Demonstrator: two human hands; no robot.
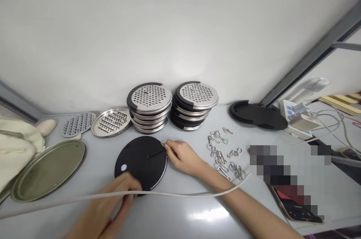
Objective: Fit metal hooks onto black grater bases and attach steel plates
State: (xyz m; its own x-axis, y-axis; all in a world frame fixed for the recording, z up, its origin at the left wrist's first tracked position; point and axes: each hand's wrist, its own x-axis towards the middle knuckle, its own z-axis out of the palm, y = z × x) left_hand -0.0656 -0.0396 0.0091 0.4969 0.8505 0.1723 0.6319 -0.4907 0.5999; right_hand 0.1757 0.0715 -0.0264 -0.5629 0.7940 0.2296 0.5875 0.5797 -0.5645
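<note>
A round black disc [137, 160] with a white dot lies on the grey table, a silvery rim showing at its right edge. My right hand [182, 156] is closed at that edge, thumb and finger pinching a small metal clip [163, 143], mostly hidden by the fingers. Over the lower left edge of the disc is my left hand [121, 190], bent and smeared by motion; what it holds, if anything, cannot be made out. Several loose metal clips with rings [220, 156] are scattered to the right of my right hand.
Behind the disc stand two stacks of round graters, left [149, 98] and right [199, 95]. Loose grater plates [111, 122] and an olive lid [50, 169] lie left. Black holders [258, 116], a power strip [296, 118] and a phone [296, 209] lie right. A white cable [197, 195] crosses in front.
</note>
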